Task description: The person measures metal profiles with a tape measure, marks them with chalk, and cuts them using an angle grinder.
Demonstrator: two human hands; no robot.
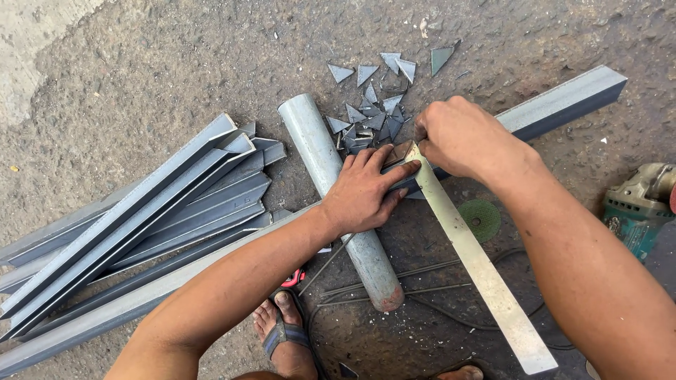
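Observation:
My left hand (366,191) lies flat over a grey metal pipe (373,267) and presses down on a long grey square steel tube (563,102) and on the upper end of a flat steel ruler (479,267). My right hand (461,137) is closed at the ruler's top end, on the tube; whether it holds a marking tool is hidden. The ruler slants down to the right across the ground.
A pile of cut grey angle bars (141,218) lies at the left. Several small triangular metal offcuts (370,112) are scattered beyond the pipe. A green grinding disc (481,219), thin rods and a cable lie below; a green angle grinder (641,207) sits at the right. My sandalled foot (282,331) is at the bottom.

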